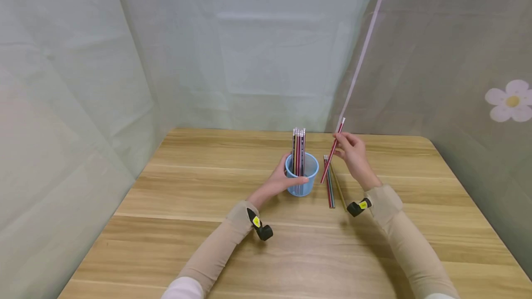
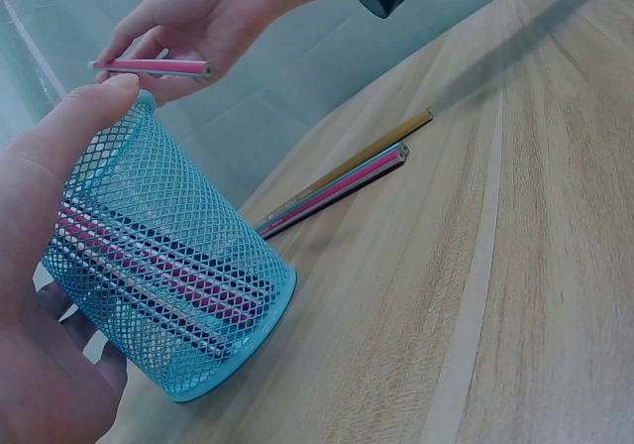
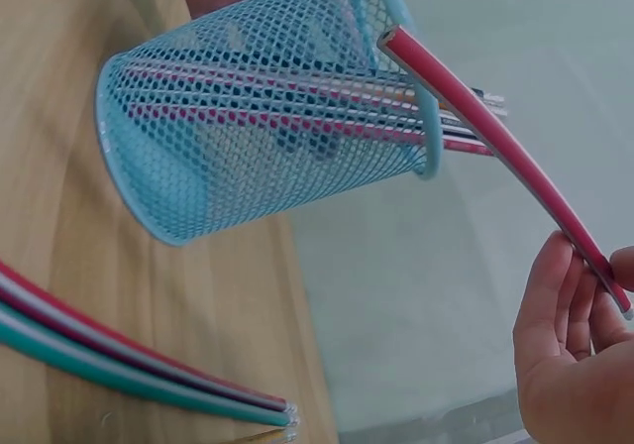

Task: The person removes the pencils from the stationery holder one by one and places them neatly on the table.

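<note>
A light-blue mesh pencil cup [image 1: 301, 190] stands on the wooden table, with several upright pencils [image 1: 298, 144] gathered toward its left side. My left hand [image 1: 281, 181] grips the cup from the left, thumb along the front near the rim. To the right of the cup, my right hand [image 1: 353, 155] pinches a red pencil [image 1: 331, 156] near its upper end. That pencil slants, its lower end close to the cup's right side; in the right wrist view it overlaps the rim.
On the table right of the cup lie a few more pencils side by side: a red and a green one [image 2: 347, 184], and a yellow one [image 2: 381, 143] set at a slight angle. Fabric walls [image 1: 266, 50] enclose the table's back and sides.
</note>
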`<move>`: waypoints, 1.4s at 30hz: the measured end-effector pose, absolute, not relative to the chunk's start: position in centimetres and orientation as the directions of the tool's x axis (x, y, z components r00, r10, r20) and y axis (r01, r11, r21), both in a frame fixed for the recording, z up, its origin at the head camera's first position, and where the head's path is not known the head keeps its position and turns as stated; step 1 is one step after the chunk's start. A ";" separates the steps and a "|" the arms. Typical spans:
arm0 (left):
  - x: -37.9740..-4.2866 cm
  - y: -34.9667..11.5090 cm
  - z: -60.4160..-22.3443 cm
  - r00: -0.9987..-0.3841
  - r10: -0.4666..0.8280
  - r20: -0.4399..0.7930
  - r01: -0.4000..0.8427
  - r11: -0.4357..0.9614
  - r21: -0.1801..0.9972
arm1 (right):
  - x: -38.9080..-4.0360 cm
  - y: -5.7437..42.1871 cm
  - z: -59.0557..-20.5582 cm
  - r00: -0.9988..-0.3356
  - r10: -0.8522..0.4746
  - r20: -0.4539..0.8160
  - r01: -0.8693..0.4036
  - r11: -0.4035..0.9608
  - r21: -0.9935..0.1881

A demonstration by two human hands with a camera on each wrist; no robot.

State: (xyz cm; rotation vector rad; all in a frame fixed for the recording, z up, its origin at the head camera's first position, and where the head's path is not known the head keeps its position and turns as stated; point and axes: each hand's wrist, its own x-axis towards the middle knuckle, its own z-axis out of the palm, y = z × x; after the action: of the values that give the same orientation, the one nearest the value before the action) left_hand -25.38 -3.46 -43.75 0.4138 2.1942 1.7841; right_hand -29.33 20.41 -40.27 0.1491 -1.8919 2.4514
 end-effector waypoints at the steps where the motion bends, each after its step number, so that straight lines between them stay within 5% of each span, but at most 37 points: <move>1: -25.4 -3.5 -43.7 -0.919 0.393 -0.038 0.043 0.195 0.980 | -29.3 20.5 -40.3 -0.995 -0.026 0.097 -0.088 -0.246 -0.965; 42: -25.0 -3.4 -43.2 -0.917 0.397 -0.046 0.035 0.195 0.980 | -28.7 23.5 -42.9 -0.993 -0.095 -0.073 0.062 0.108 -0.992</move>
State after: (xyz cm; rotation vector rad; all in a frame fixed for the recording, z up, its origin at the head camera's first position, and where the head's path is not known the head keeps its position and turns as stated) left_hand -25.02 -3.42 -43.24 0.4092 2.1844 1.7804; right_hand -28.69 23.51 -42.93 0.0362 -2.4221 2.1809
